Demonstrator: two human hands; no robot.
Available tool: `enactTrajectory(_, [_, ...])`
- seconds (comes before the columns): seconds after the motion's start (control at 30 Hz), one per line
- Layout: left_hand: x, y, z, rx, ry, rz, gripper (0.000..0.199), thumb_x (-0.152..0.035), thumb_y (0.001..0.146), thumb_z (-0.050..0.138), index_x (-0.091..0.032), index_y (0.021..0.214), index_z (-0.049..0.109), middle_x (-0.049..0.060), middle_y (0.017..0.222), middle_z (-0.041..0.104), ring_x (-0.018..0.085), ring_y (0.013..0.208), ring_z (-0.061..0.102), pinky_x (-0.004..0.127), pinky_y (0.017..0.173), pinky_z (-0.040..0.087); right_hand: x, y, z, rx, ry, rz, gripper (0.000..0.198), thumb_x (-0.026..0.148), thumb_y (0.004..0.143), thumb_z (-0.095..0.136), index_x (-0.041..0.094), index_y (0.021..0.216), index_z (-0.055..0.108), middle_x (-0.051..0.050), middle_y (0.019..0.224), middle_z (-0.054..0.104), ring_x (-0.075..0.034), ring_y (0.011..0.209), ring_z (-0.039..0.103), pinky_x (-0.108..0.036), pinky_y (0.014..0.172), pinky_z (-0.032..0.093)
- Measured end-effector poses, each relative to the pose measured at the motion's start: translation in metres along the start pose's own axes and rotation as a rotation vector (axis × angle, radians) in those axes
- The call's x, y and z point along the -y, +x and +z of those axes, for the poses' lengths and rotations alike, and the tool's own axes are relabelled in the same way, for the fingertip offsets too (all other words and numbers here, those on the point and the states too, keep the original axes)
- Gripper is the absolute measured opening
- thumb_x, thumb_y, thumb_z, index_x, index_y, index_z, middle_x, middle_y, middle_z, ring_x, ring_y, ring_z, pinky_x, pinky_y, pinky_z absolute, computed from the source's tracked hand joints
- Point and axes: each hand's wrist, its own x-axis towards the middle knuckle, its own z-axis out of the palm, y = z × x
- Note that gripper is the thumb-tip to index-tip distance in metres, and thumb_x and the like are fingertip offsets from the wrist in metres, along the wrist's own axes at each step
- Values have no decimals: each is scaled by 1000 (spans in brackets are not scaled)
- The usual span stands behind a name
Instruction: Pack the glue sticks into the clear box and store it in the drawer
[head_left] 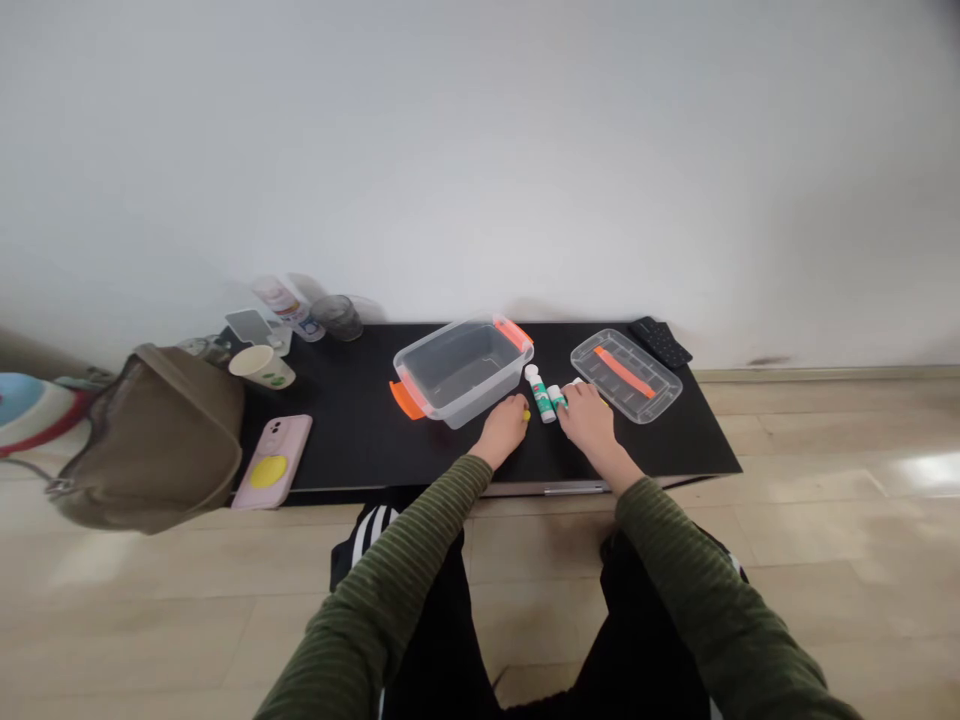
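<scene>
Labels: a white-capped bottle (540,393) is showing a green-and-white label, and a second bottle (557,397) is showing green too; from my remote post I am finding their print too small to read. A can (289,308), far to the left of the left hand, is bearing blurred lettering, and a paper cup (262,368) on that side is displaying green leaf-like marks.

Position: the first bottle is lying between the hands, just beyond and to the right of the left hand (502,432). The second is lying beside it, partly hidden by the right hand (590,420), whose fingers are bending over it; I am seeing contact but cannot tell whether they are gripping. The left hand is curling its fingers inward beside a small yellow piece (526,415); whether it is holding this I cannot tell.

Surroundings: an uncovered clear container (469,405) with orange latches is standing beyond and left of the left hand. Its clear lid (652,408), with an orange handle, is lying beyond and right of the right hand. A pink phone (296,440) is resting well to the left of both hands.
</scene>
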Motion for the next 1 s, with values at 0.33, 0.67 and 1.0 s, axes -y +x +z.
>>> enactTrajectory(0.33, [-6,-2,-14,24,-21,-67,19,-10,88,54,-17,106,59,15,107,67,27,100,65,37,88,47,-22,28,-6,-31,8,191,32,20,99,42,20,121,66,-15,120,64,-29,121,50,-36,87,46])
enactTrajectory(0.67, [-2,4,-19,-116,-478,-31,21,-12,86,61,-18,105,67,11,109,69,24,99,65,40,98,49,-49,25,9,178,-80,269,31,21,95,46,13,110,72,-21,117,66,-33,121,53,-40,82,50])
enactTrajectory(1.0, [-10,11,-21,33,-1525,-354,13,-24,89,70,-14,92,63,9,94,73,15,81,72,31,85,55,-23,19,-5,44,141,112,30,26,97,49,13,122,59,-15,113,69,-27,109,60,-34,88,44])
